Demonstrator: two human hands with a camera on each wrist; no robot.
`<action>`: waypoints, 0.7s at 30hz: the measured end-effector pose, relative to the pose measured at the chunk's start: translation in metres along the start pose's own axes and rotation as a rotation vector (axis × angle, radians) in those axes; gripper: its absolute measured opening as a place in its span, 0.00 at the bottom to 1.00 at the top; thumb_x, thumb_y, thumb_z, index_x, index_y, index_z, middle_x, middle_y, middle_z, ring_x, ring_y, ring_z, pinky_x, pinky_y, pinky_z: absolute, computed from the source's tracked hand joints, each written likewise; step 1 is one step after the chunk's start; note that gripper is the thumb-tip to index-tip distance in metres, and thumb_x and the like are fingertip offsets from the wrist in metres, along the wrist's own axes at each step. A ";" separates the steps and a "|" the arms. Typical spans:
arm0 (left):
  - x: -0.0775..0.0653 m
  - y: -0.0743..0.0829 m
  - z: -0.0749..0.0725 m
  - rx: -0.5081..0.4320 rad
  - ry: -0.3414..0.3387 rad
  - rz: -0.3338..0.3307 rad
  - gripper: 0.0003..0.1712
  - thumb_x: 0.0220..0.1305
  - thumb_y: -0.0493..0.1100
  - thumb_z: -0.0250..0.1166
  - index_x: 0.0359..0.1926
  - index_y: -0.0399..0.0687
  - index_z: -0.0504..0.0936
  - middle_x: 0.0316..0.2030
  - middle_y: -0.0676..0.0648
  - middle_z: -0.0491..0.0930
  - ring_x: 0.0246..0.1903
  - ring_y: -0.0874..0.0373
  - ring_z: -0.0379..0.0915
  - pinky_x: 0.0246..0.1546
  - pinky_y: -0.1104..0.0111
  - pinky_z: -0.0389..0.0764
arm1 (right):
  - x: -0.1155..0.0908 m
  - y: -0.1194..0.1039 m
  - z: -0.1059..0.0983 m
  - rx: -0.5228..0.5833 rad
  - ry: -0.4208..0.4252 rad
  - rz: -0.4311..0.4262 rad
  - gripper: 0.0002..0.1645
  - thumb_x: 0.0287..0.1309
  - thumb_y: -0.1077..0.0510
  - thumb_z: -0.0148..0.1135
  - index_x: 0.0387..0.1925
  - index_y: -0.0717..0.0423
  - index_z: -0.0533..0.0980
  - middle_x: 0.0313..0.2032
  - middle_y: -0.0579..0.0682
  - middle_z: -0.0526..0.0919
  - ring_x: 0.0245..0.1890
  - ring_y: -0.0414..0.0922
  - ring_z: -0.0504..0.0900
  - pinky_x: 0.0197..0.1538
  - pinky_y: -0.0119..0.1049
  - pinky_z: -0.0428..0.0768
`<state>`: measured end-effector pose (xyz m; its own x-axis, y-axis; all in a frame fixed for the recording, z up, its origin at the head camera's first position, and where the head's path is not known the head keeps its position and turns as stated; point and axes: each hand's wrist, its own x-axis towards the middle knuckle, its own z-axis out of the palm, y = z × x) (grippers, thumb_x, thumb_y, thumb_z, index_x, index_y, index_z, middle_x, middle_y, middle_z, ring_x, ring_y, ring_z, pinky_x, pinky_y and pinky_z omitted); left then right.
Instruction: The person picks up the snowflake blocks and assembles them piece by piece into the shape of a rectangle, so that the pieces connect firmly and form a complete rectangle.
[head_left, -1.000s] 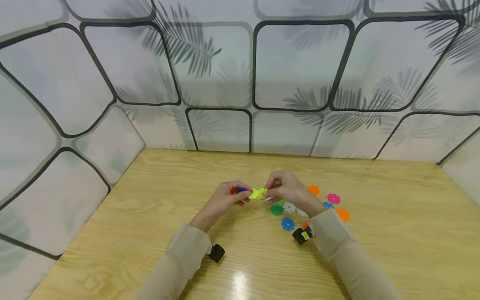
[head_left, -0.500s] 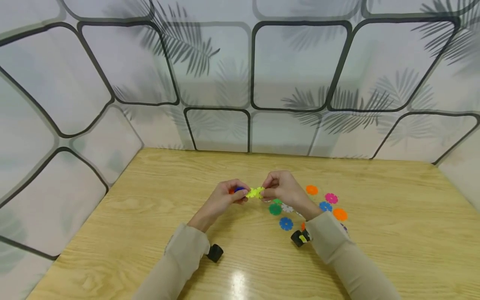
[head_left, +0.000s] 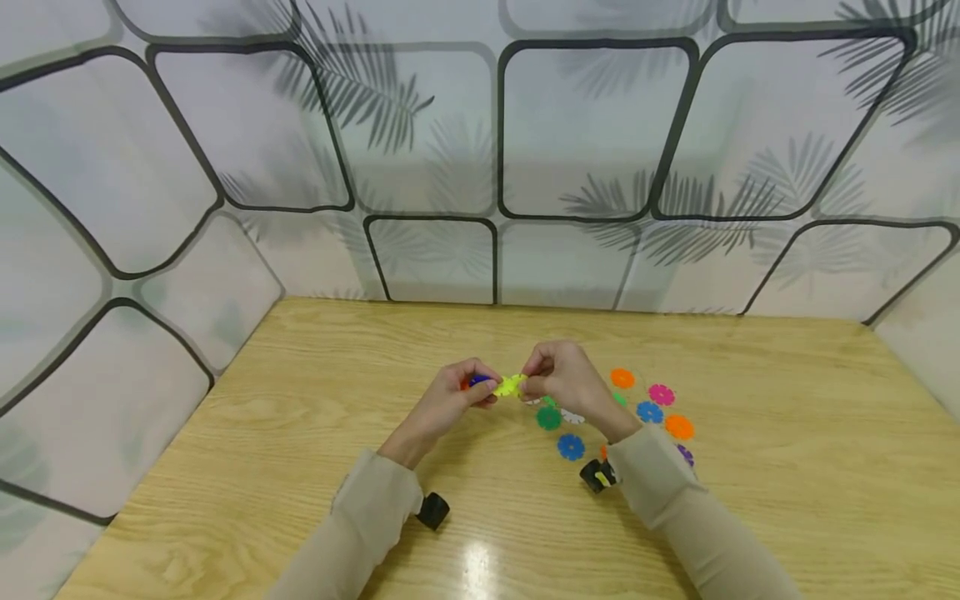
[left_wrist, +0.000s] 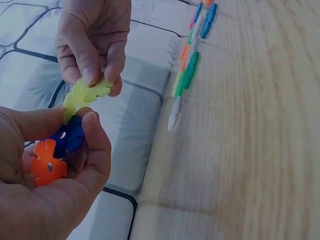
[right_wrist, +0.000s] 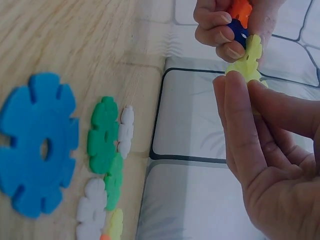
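My left hand (head_left: 442,400) holds a short chain of flower-shaped interlocking discs, with its thumb and fingers around a dark blue disc (left_wrist: 70,137). An orange disc (left_wrist: 48,165) joined to the blue one sits within the palm side of that hand. On the blue disc's other side, two yellow discs (left_wrist: 76,101) reach across toward my right hand (head_left: 573,383), slotted together at an angle. Thumb and fingertips of the right hand pinch the outer yellow disc (left_wrist: 100,89). Both hands are raised over the table, and fingertips cover parts of the discs.
Loose discs lie on the wooden table (head_left: 300,467) beneath and right of the right hand: a green disc (head_left: 548,417), a blue disc (head_left: 571,447), a pink disc (head_left: 662,394), orange discs (head_left: 678,427) and several others. A patterned panel (head_left: 420,258) stands behind the table.
Both hands keep their grip on the disc chain and stay nearly in place. The right hand has come slightly closer to the left, and the whole head view has shifted a little.
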<state>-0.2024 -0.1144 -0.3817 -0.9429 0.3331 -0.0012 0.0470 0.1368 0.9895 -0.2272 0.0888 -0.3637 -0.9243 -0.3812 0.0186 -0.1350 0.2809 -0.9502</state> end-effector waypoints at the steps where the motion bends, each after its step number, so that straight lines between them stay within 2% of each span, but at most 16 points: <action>1: 0.000 0.000 0.000 -0.001 0.001 -0.003 0.07 0.75 0.31 0.56 0.46 0.29 0.78 0.40 0.44 0.79 0.39 0.54 0.78 0.47 0.64 0.81 | 0.000 0.000 0.000 -0.001 0.001 0.002 0.06 0.56 0.80 0.63 0.32 0.73 0.76 0.30 0.63 0.83 0.29 0.53 0.87 0.38 0.47 0.86; 6: -0.001 0.000 0.000 -0.014 -0.012 -0.017 0.08 0.77 0.34 0.55 0.46 0.30 0.77 0.39 0.46 0.78 0.40 0.53 0.78 0.47 0.64 0.81 | 0.001 -0.001 0.002 -0.018 0.003 -0.005 0.06 0.56 0.81 0.63 0.32 0.73 0.76 0.30 0.63 0.83 0.29 0.53 0.87 0.38 0.48 0.86; 11: 0.001 -0.001 -0.002 -0.101 -0.025 -0.025 0.22 0.83 0.43 0.45 0.50 0.26 0.77 0.40 0.46 0.79 0.39 0.58 0.78 0.46 0.66 0.81 | 0.000 -0.002 0.002 -0.030 0.009 -0.013 0.06 0.57 0.79 0.64 0.32 0.72 0.76 0.29 0.59 0.83 0.29 0.52 0.87 0.39 0.49 0.86; 14: 0.001 -0.001 -0.005 -0.116 -0.042 -0.029 0.28 0.84 0.47 0.39 0.53 0.25 0.76 0.43 0.44 0.80 0.39 0.58 0.79 0.48 0.63 0.81 | 0.000 -0.001 0.002 -0.045 0.002 -0.019 0.06 0.56 0.79 0.64 0.32 0.71 0.76 0.30 0.58 0.83 0.30 0.52 0.86 0.39 0.49 0.86; 17: 0.001 -0.004 -0.009 -0.105 -0.066 -0.038 0.25 0.83 0.44 0.43 0.55 0.23 0.76 0.45 0.43 0.81 0.39 0.58 0.81 0.49 0.60 0.81 | 0.000 0.000 0.002 -0.063 -0.022 -0.038 0.07 0.56 0.79 0.64 0.32 0.70 0.76 0.29 0.57 0.83 0.30 0.51 0.86 0.39 0.49 0.86; 21: 0.002 -0.006 -0.012 -0.088 -0.092 -0.051 0.20 0.80 0.39 0.51 0.57 0.24 0.77 0.41 0.46 0.83 0.36 0.59 0.82 0.46 0.61 0.82 | -0.001 0.002 -0.001 -0.104 -0.075 -0.084 0.06 0.56 0.77 0.64 0.31 0.67 0.77 0.30 0.56 0.84 0.31 0.49 0.85 0.39 0.49 0.86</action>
<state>-0.2085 -0.1259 -0.3859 -0.9089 0.4124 -0.0610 -0.0330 0.0747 0.9967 -0.2271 0.0903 -0.3651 -0.8792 -0.4713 0.0700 -0.2512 0.3337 -0.9086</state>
